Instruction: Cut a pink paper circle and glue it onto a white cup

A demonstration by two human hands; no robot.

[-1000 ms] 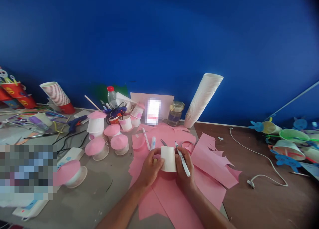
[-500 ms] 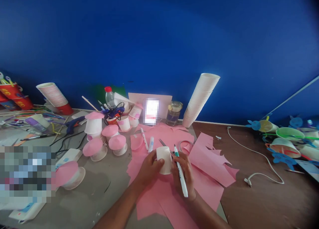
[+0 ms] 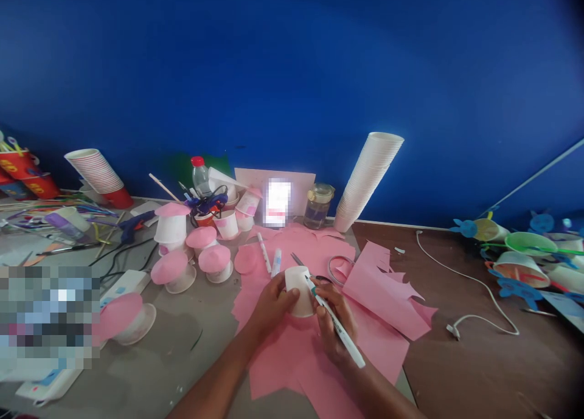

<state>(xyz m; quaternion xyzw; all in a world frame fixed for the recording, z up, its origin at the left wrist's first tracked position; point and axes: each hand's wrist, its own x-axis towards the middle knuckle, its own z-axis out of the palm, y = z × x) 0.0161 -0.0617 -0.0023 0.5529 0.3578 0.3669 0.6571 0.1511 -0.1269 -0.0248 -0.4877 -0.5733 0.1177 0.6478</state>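
Fingers (image 3: 285, 298) of the left hand (image 3: 271, 309) closed around a white paper cup (image 3: 298, 291), wrapping its near side; fingers of the right hand (image 3: 331, 325) pinching a white marker pen (image 3: 340, 329), its teal-marked tip right at the cup's upper right edge; right hand just beside the cup, on its right.

Directly under the cup, overlapping sheets of cut pink paper (image 3: 283, 370), ragged offcuts (image 3: 383, 297) running off to its right; just beyond it, a pair of scissors (image 3: 297, 259) lying on the paper, blades toward the cup's left; further left of the cup, two more marker pens (image 3: 269, 258) and a pink paper disc (image 3: 245, 259).

Well left of the cup, on the grey worktop (image 3: 182, 370), white cups capped with pink paper (image 3: 171, 224) and a glue gun (image 3: 134, 224); well beyond and to the right of the cup, a tall stack of white cups (image 3: 367, 182) leaning against a blue wall (image 3: 292, 72).
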